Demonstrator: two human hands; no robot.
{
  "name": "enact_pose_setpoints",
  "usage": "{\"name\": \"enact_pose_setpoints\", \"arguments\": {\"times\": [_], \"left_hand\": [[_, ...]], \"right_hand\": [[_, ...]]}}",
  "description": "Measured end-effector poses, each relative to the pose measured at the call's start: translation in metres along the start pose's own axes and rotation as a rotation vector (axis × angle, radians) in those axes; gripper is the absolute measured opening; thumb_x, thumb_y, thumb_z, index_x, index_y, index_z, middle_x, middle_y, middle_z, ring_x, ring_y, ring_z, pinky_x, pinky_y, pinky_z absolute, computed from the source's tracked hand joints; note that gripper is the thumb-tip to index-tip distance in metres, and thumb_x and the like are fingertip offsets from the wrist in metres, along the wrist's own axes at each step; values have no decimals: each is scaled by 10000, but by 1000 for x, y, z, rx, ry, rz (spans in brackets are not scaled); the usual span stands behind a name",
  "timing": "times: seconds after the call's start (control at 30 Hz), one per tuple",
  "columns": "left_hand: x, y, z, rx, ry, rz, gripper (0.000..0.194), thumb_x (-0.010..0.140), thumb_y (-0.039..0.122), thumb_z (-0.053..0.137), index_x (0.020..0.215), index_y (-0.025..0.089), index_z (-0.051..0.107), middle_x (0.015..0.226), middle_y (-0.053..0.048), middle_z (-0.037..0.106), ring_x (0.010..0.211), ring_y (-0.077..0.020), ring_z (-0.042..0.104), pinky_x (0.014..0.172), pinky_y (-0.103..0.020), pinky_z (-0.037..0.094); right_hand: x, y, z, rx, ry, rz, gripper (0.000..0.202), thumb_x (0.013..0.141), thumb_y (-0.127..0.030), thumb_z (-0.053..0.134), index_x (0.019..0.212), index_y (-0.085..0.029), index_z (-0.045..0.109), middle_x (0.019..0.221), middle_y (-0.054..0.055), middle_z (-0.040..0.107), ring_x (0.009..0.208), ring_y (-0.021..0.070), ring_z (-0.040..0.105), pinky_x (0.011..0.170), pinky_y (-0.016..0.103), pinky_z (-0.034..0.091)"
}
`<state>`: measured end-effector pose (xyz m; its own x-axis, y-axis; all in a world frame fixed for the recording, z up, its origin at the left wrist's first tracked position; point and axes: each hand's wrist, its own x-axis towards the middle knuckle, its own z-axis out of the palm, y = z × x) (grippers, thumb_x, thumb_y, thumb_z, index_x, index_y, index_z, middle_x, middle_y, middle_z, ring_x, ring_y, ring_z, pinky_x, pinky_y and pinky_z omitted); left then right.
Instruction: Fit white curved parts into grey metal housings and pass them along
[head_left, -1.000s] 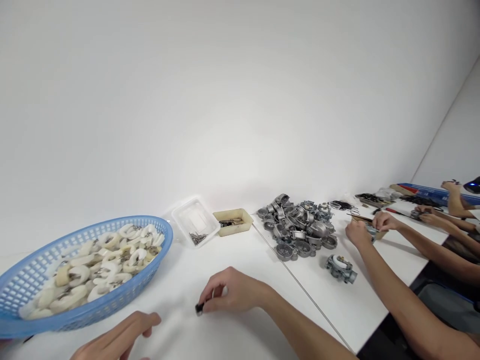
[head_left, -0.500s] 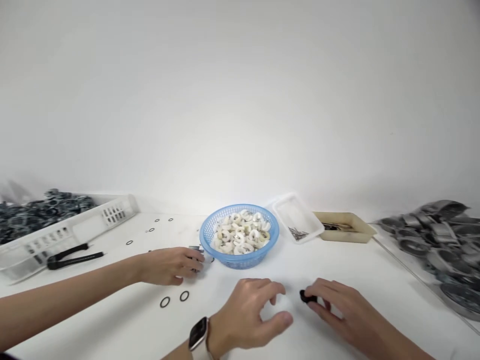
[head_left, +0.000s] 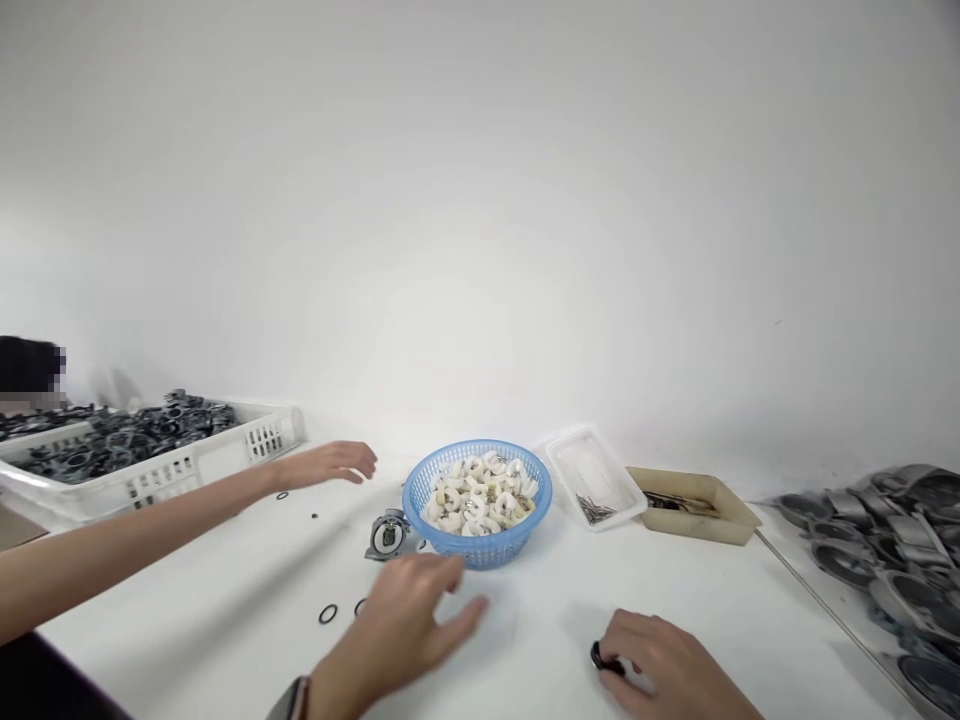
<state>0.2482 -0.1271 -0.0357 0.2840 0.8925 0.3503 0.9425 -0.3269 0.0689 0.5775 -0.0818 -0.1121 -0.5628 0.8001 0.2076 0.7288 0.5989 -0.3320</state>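
Note:
My left hand (head_left: pixel 409 625), with a watch on its wrist, hovers over the white table in front of the blue basket (head_left: pixel 480 553); its fingers are apart and nothing is in them. Between the fingers of my right hand (head_left: pixel 660 665) is a small black part (head_left: pixel 606 660), low over the table at the right. White curved pieces (head_left: pixel 480 495) fill the basket. A grey metal part (head_left: pixel 388 535) lies at the basket's left side. Black rings (head_left: pixel 328 613) lie on the table near my left hand.
Another person's hand (head_left: pixel 326 462) reaches in from the left, near a white crate (head_left: pixel 169 470) of dark parts. Behind are a white tray (head_left: pixel 596 480) with pins and a beige tray (head_left: pixel 694 515). Grey metal parts (head_left: pixel 877 550) are heaped at right.
My left hand has moved left, away from my right hand. The other person's hand has let go of the grey part and moved up and left. The view has shifted.

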Motion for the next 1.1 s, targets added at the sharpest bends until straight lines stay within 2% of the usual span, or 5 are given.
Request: {"name": "enact_pose_setpoints", "arguments": {"times": [0.07, 0.23, 0.53, 0.87, 1.1], "left_hand": [[-5, -30, -13, 108, -31, -287, 320, 999, 502, 443, 915, 227, 586, 866, -35, 671, 769, -214, 651, 665, -313, 415], [5, -83, -11, 197, -42, -553, 467, 925, 528, 544, 1258, 201, 521, 1172, -129, 655, 937, -306, 677, 688, -341, 449], [13, -74, 16, 228, -19, -701, 416, 934, 414, 540, 1262, 163, 495, 1140, -179, 673, 1016, -371, 667, 765, -378, 460], [-14, -58, -15, 135, -67, -569, 483, 844, 292, 560, 1307, 247, 431, 992, -64, 698, 897, -293, 667, 718, -318, 421], [-20, -2, -37, -180, -318, -50, 605, 695, 315, 739, 1251, 337, 502, 1053, 22, 701, 926, -233, 638, 743, -270, 432]], "right_hand": [[-1, -2, -3, 20, 10, 9, 213, 901, -275, 515, 887, -282, 727, 938, 22, 742, 798, 211, 679, 703, 292, 481], [-3, -14, -16, 33, -1, 8, 250, 929, -268, 482, 937, -282, 731, 945, 17, 736, 776, 194, 684, 681, 281, 465], [-4, -12, -19, 59, 59, 13, 219, 917, -230, 534, 965, -280, 742, 951, 9, 733, 809, 189, 692, 709, 274, 451], [-6, -15, -24, 107, 22, 26, 210, 951, -331, 522, 1010, -306, 722, 957, 10, 708, 831, 205, 687, 726, 279, 461], [-5, -7, -19, 174, 53, 61, 287, 987, -438, 480, 1097, -304, 709, 1022, 14, 711, 825, 201, 686, 748, 297, 486]]}}
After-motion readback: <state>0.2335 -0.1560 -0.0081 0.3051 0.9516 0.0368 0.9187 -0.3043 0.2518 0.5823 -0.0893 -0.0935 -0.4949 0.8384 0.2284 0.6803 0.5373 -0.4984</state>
